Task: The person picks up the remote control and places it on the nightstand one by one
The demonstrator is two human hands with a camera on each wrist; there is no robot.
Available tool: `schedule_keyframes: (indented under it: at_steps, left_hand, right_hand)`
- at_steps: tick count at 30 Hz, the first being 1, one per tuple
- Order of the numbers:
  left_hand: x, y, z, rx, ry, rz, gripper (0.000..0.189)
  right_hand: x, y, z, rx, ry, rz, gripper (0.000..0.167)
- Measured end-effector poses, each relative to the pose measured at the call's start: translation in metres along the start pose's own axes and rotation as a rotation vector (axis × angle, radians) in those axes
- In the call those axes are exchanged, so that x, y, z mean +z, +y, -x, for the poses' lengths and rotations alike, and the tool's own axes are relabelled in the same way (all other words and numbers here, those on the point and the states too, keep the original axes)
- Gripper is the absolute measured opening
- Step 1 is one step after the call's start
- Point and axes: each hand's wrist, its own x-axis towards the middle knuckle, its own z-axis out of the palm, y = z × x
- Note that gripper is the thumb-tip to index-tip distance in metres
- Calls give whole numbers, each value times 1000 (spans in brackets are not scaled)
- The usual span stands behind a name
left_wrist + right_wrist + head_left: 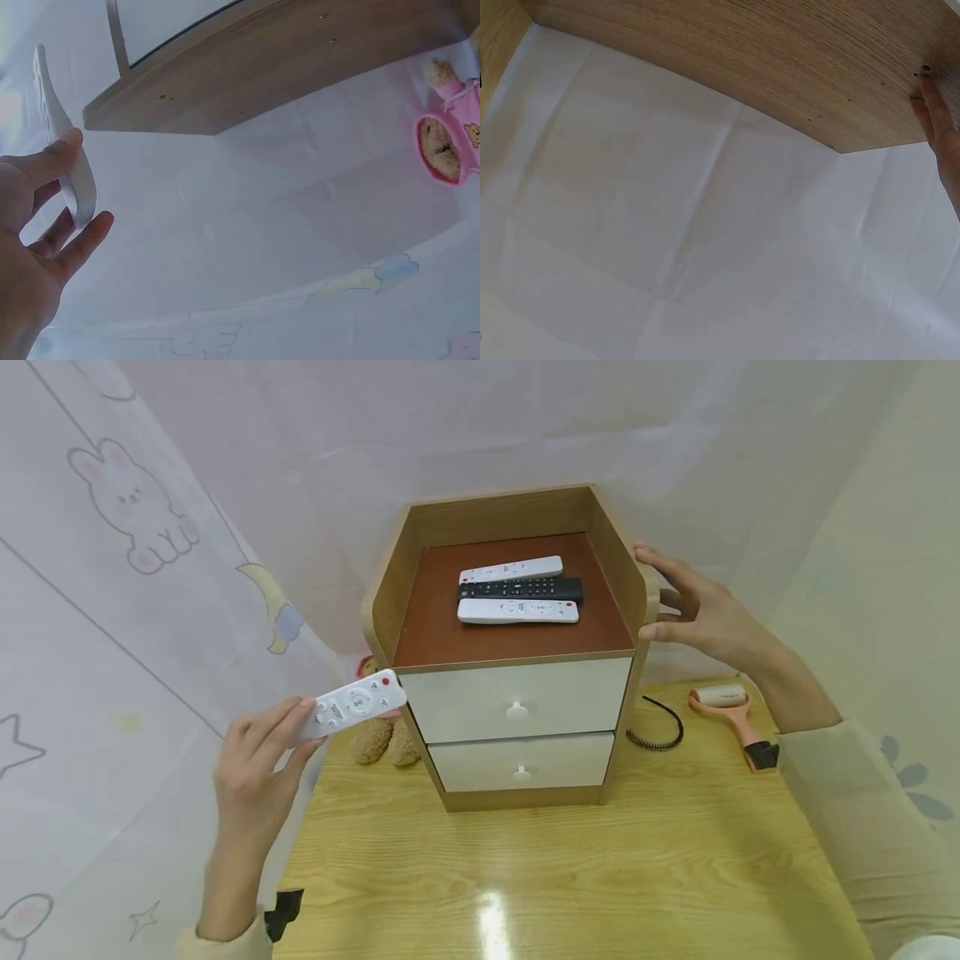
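A white remote control (358,702) with a red button is pinched in my left hand (258,768), left of the small wooden cabinet (513,658). The left wrist view shows that remote (66,142) edge-on between thumb and fingers. On the cabinet's brown top lie a white remote (513,569) at the back, a black remote (520,590) in the middle and another white remote (517,611) in front. My right hand (701,610) touches the cabinet's right side panel with its fingers spread. In the right wrist view, fingertips (933,97) rest against the wooden side.
Two white drawers (465,702) with knobs face forward, both closed. A teddy bear (372,742) sits behind the cabinet's left side. To the right, a black headband (660,739) and a lint roller (727,706) lie on the wooden table (540,860). Printed white curtains surround it.
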Motion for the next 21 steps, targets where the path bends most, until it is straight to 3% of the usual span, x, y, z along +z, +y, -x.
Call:
schedule_keyframes:
  at_steps: [8,13,21]
  left_hand:
    - [17,15,-36,101,-98,42,33]
    - [31,26,-58,149,-177,90,50]
    - [60,35,-78,230,-306,126,50]
  right_hand:
    - [0,0,0,-12,-5,-18,88]
    - [0,0,1,-26,-6,-18,88]
    - [0,1,1,-38,-23,-24,89]
